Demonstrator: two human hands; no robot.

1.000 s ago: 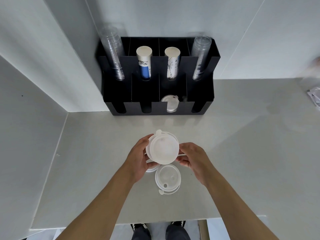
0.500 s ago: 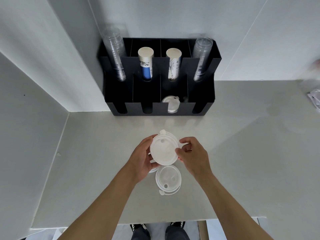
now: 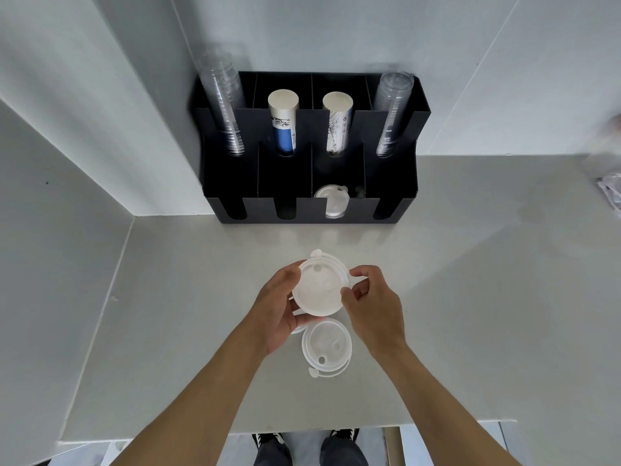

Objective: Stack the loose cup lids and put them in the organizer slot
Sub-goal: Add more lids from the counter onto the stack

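Between both hands, above the counter, sits a small stack of white cup lids (image 3: 317, 287), tilted toward me. My left hand (image 3: 279, 311) cups its left and lower edge. My right hand (image 3: 373, 306) pinches its right edge with thumb and fingers. Below them, more white lids (image 3: 326, 346) lie flat on the grey counter (image 3: 470, 297); another lid edge peeks out under my left hand. The black organizer (image 3: 389, 200) stands against the back wall, with white lids (image 3: 332, 201) in its third front slot from the left.
The organizer's back compartments hold two stacks of clear cups (image 3: 223, 99) (image 3: 391, 111) and two paper cup stacks (image 3: 283, 124) (image 3: 337, 122). A wall corner juts out at the left. A blurred clear object (image 3: 610, 193) lies at the counter's far right edge.
My right hand has slid up and inward along the lid stack's right edge. The stack has tilted slightly and stayed in about the same place.
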